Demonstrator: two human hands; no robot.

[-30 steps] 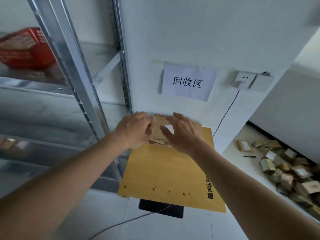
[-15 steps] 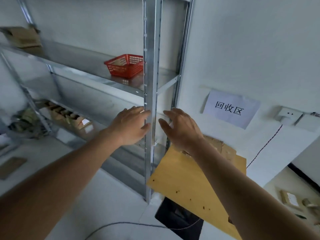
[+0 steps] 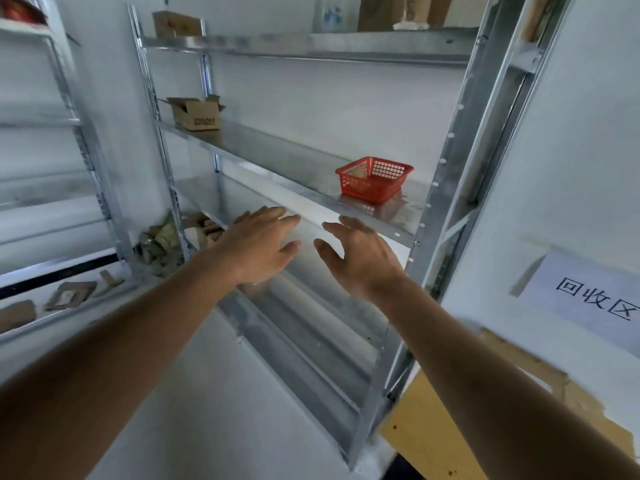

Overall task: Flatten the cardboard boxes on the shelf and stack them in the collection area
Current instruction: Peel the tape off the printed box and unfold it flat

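While both hands hang empty: box retrieval, item pending.
Left hand (image 3: 258, 249) and right hand (image 3: 360, 259) spread, holding nothing; open cardboard box (image 3: 195, 112) sits on shelf (image 3: 277, 157), far left. We risk knocking the red basket (image 3: 374, 178) reaching across.

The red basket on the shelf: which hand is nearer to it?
Right. The right hand is below the red basket, slightly left; the left hand is further left. Both are open.
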